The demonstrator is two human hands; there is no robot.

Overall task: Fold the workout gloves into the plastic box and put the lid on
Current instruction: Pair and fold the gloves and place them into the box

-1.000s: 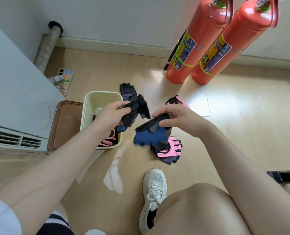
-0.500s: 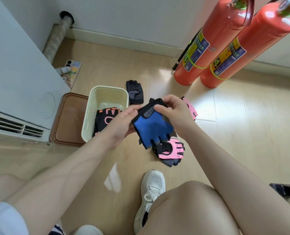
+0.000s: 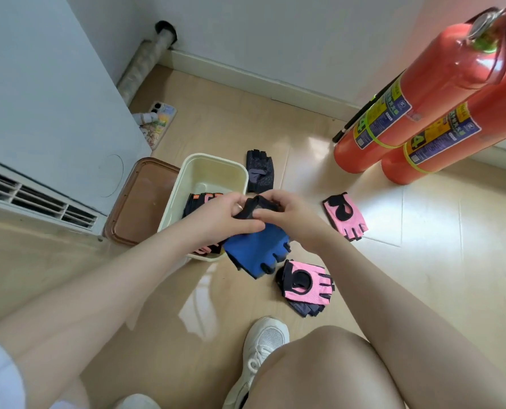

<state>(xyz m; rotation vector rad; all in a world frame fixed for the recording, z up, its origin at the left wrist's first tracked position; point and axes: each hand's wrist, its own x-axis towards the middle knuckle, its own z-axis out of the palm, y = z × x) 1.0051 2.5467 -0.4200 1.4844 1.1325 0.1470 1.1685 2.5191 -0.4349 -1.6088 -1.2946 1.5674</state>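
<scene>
1. Two hands meet just above the near right corner of the plastic box (image 3: 186,175), both pinching the wrist end of a blue glove (image 3: 257,249)
2. Left hand (image 3: 216,216) has its fingers curled shut on the glove's black cuff, thumb on top
3. Right hand (image 3: 287,214) grips the same cuff from the other side, fingers bent down tight over the fabric, touching the left hand
4. Blue glove hangs from that grip with its short finger stubs pointing toward the person, partly over the box's near rim and partly over the floor (image 3: 423,276) beside the box
5. Inside the box lies a black glove with orange and pink trim (image 3: 200,200), half hidden under the left hand
6. Brown lid (image 3: 139,202) lies flat on the floor, touching the box's left side
7. Dark grey glove (image 3: 259,172) lies on the floor just beside the box's far right corner
8. One pink glove (image 3: 346,215) lies well to the right of the box, and another pink glove (image 3: 306,283) sits on a dark one near the box's near right corner
9. Two red fire extinguishers (image 3: 408,113) stand far right of the box, by the wall
10. White shoe (image 3: 263,346) rests on the floor on the near side of the box
</scene>
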